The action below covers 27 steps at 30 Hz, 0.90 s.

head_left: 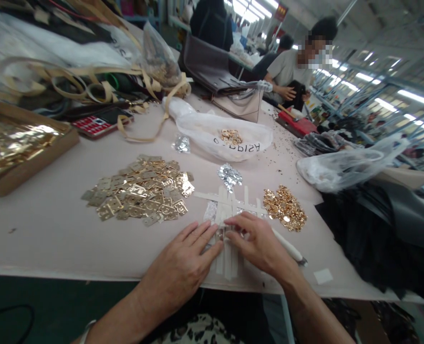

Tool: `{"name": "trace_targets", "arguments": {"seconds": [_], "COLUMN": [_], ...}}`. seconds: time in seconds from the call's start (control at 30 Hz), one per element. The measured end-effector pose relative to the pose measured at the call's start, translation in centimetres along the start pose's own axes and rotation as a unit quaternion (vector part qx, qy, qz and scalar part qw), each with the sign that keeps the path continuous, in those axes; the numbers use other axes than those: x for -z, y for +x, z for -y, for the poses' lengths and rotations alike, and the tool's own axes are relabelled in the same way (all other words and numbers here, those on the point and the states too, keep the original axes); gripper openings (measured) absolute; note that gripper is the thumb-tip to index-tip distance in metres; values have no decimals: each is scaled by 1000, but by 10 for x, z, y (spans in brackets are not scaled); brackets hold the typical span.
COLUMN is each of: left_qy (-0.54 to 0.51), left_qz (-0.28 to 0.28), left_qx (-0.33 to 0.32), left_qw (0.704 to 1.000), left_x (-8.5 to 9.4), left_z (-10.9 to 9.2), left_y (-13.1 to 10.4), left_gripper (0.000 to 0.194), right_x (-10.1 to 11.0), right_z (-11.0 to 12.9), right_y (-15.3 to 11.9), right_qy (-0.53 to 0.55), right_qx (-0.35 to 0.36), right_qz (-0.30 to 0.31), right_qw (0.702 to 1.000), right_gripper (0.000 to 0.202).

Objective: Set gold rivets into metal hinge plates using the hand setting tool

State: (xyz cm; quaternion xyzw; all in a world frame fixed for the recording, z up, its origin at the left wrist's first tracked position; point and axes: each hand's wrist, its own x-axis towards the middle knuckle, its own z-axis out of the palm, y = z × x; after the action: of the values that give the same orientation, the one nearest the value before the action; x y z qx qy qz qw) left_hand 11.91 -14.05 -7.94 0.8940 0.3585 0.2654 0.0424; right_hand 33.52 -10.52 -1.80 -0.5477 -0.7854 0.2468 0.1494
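Item: pale strips (224, 206), laid crosswise over clear plastic (210, 210) at the near table edge, between the hands; clock centre for this entry.

Left hand (185, 258), 8 o'clock: palm down, fingers extended, tips resting on the strips' near-left side; grasping nothing visible.

Right hand (257, 241), 4 o'clock: fingers bent, thumb and index narrowly parted over the strips; cannot tell whether a small piece sits between them.

Surrounding stock: 1 heap of flat gold plates (143, 188), 10 o'clock; 1 heap of silver discs (229, 176), 12 o'clock; 1 heap of small gold fittings (285, 209), 2 o'clock; 1 white stick tool (288, 244), dark-tipped, 4 o'clock, beside the right hand.

Step in hand, as judged: fine placing or adjusting at the strips. Next move seemingly calls for a steady left hand and a precise right fingertip pinch.
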Motion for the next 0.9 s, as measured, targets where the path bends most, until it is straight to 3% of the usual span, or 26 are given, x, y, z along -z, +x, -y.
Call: {"name": "trace_targets", "arguments": {"seconds": [0.13, 0.27, 0.37, 0.43, 0.5, 0.57, 0.67, 0.73, 0.8, 0.9], "left_qy": [-4, -3, 3, 7, 12, 20, 22, 16, 8, 2], "left_qz": [-11, -2, 4, 7, 7, 9, 13, 19, 23, 12], "left_qx": [-10, -12, -15, -13, -8, -6, -6, -3, 0, 3], "left_qw": [1000, 1000, 1000, 1000, 1000, 1000, 1000, 1000, 1000, 1000], "left_x": [2, 1, 0, -1, -1, -1, -1, -1, -1, -3], "left_z": [0, 1, 0, -1, -2, -3, -3, -3, -3, -3], "left_y": [0, 0, 1, 1, 1, 1, 0, -1, -1, -2], "left_gripper": [38, 41, 41, 41, 41, 41, 43, 43, 43, 42], "right_x": [19, 17, 14, 18, 23, 26, 16, 3, -11, -25], "right_z": [-41, -80, -84, -76, -64, -50, -30, -20, -13, -11], "right_y": [-32, -61, -68, -67, -61, -51, -29, -13, 0, 12], "right_qy": [-113, -144, -87, -12, 141, 359, 624, 704, 728, 711], "right_qx": [-40, -89, -107, -148, -173, -150, -107, -116, -130, -135], "right_qz": [-145, -156, -171, -237, -343, -414, -376, -338, -333, -342], "right_qw": [982, 973, 976, 960, 913, 823, 676, 613, 585, 600], "right_gripper": [29, 37, 24, 24, 29, 30, 22, 18, 36, 58]}}
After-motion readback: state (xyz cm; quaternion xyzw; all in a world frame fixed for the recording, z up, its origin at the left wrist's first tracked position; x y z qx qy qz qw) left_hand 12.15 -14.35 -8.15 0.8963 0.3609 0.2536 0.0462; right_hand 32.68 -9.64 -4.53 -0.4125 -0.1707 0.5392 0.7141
